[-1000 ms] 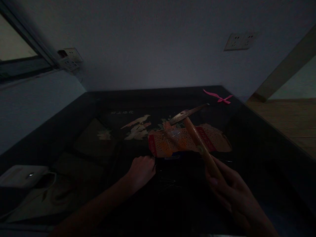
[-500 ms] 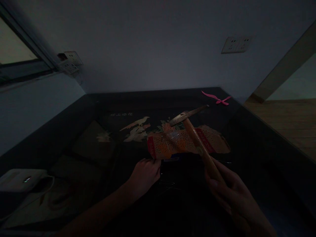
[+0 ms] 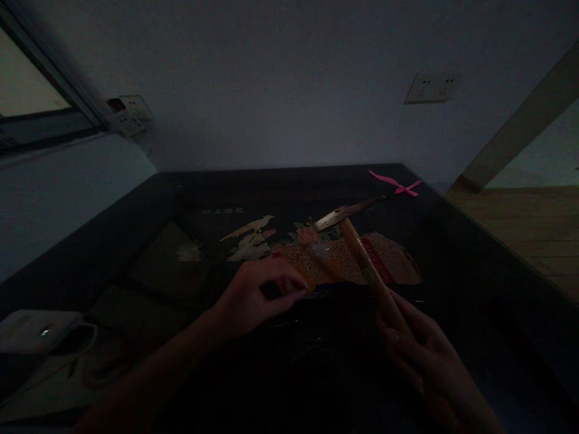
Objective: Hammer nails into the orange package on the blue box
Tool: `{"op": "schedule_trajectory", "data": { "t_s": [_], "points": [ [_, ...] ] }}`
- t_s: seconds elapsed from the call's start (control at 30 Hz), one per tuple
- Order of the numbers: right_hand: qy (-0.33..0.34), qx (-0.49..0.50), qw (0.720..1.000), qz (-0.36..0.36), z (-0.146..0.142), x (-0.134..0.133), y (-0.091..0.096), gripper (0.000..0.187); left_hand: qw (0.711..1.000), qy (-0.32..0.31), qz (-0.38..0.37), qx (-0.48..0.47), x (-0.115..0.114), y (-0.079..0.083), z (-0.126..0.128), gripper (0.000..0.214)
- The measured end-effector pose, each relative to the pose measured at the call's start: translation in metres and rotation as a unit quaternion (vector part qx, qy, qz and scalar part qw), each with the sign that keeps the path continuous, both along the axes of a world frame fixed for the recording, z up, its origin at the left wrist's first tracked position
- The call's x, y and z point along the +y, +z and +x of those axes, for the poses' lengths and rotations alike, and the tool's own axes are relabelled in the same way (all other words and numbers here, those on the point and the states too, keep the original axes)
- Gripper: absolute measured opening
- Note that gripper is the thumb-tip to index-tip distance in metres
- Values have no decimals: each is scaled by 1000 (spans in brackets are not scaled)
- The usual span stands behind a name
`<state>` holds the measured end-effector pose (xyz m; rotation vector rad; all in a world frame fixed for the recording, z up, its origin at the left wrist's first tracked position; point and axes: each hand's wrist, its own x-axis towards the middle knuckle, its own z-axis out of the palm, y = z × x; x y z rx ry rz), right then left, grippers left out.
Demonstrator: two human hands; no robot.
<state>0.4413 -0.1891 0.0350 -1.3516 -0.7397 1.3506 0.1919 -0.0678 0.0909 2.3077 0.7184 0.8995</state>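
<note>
My right hand (image 3: pixel 423 355) is wrapped round the wooden handle of a hammer (image 3: pixel 364 256), whose metal head is raised over a dotted brown sheet, seemingly cardboard (image 3: pixel 335 265), with red bands and orange patches. My left hand (image 3: pixel 257 292) is closed in a pinch, thumb and fingertips meeting at the sheet's near edge. What lies between those fingertips is too dark to make out. Part of a blue thing (image 3: pixel 322 294) shows under that edge. Closer to me, several thin shiny pieces, perhaps nails (image 3: pixel 310 343), lie on the black tabletop (image 3: pixel 280 187).
A pink ribbon (image 3: pixel 402 189) lies at the far right corner of the table. At the left stands a white device (image 3: pixel 38 331) with a cable. Behind the table rises a wall with sockets (image 3: pixel 432 88). A bird and flower picture (image 3: pixel 248 232) decorates the tabletop.
My left hand has moved up and right from the table to the sheet's near edge, its thumb and fingers now pinched. The hammer has hardly moved in my right hand.
</note>
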Motion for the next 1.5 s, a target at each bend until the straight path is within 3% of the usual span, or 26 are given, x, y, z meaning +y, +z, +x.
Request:
{"op": "schedule_trajectory", "data": {
  "t_s": [0.1, 0.27, 0.63, 0.97, 1.17, 1.33, 1.5],
  "points": [
    [-4, 3, 1000, 8, -1, 0, -1, 60, 992, 108, -10, -61, 26, -8, 15, 4],
    [-34, 26, 999, 4, -3, 1, -1, 66, 983, 125, -92, -98, 47, -35, 34, 5],
    [-29, 24, 999, -11, -2, 3, -1, 73, 985, 128, -92, -63, 50, -53, 27, 9],
    [-33, 10, 999, -9, -2, 1, -3, 63, 984, 144, -90, -50, 46, -57, 27, 8],
    [-4, -5, 1000, 21, -4, 3, -3, 66, 984, 169, -37, -47, 44, -59, 27, 6],
    [-41, -36, 999, 4, -5, -1, 7, 66, 983, 176, -29, -39, 43, -63, 29, 5],
    [-35, -65, 997, -18, 4, -12, 25, 64, 982, 182, -15, -47, 44, -73, 28, 6]
  ]
}}
